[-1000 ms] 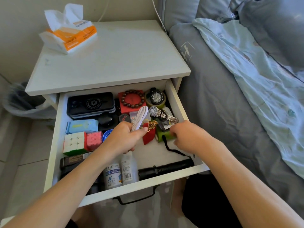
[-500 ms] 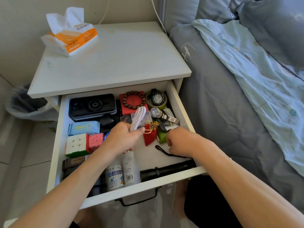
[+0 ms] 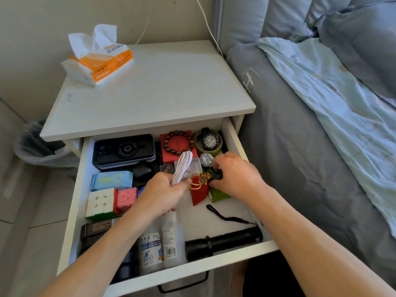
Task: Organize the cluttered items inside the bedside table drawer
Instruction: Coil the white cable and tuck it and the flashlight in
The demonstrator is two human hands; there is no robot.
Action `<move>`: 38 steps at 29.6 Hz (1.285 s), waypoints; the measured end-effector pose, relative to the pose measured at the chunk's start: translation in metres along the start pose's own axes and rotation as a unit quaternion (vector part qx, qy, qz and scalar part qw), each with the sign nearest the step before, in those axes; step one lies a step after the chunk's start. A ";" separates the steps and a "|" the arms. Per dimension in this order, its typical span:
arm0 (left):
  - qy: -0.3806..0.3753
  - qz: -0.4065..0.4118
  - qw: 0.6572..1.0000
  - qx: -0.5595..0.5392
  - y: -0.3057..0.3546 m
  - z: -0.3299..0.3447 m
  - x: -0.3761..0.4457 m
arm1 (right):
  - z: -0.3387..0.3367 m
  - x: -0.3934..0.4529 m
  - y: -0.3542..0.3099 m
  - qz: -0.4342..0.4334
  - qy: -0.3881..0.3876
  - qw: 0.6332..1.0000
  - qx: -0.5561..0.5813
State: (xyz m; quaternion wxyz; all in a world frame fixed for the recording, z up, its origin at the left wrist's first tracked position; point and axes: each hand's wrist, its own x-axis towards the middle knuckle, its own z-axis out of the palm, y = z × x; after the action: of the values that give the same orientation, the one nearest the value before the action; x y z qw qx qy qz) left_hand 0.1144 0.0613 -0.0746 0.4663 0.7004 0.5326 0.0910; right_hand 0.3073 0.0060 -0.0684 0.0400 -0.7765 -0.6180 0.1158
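Note:
The white bedside drawer [image 3: 232, 133] stands pulled out and full of small items. My left hand [image 3: 159, 194] grips a coiled white cable [image 3: 182, 166] above the drawer's middle. My right hand [image 3: 233, 174] curls its fingers round a small black object [image 3: 216, 175] just in front of a silver watch [image 3: 206, 160]. A red pouch [image 3: 198, 192] and a green pouch [image 3: 218, 195] lie between the hands. At the back sit a black case [image 3: 124, 151], a red box with a bead bracelet [image 3: 177, 142] and a black watch [image 3: 209, 140].
On the left lie a blue packet [image 3: 112, 180], two puzzle cubes [image 3: 100, 203], and a dark box [image 3: 94, 230]. White bottles [image 3: 150, 247] and a black flashlight [image 3: 222, 243] lie at the front. A tissue pack [image 3: 98, 61] sits on the tabletop. The bed [image 3: 310, 146] borders the right.
My right hand has moved from the drawer's front right toward the back, over the pouches, and closed on the small black object. My left hand still holds the cable.

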 end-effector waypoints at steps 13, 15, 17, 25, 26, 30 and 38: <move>-0.007 0.015 0.999 -0.038 0.000 -0.003 -0.002 | -0.013 -0.009 0.012 0.038 0.016 0.986 0.161; 0.001 0.035 0.997 -0.074 0.002 -0.003 -0.004 | -0.020 -0.018 0.011 0.022 0.050 0.972 0.230; 0.006 0.070 0.991 -0.114 0.006 -0.003 -0.006 | -0.025 -0.026 0.008 0.004 0.058 0.958 0.282; -0.003 0.160 0.960 -0.229 0.017 -0.007 -0.026 | -0.035 -0.047 -0.020 -0.108 0.095 0.951 0.275; 0.007 0.154 0.959 -0.238 0.017 -0.008 -0.028 | -0.035 -0.049 -0.023 -0.123 0.102 0.948 0.274; 0.037 0.116 0.957 -0.265 0.016 -0.011 -0.030 | -0.034 -0.053 -0.032 -0.161 0.110 0.943 0.271; 0.109 0.180 0.947 -0.242 0.017 -0.012 -0.034 | -0.030 -0.052 -0.037 -0.090 0.078 0.924 0.363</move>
State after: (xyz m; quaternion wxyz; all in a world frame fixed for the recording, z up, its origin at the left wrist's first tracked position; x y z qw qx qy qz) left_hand 0.1044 0.0400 -0.0430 0.5367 0.6362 0.4073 0.3759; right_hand 0.2681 -0.0338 -0.0253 0.3781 -0.6565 -0.5955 0.2672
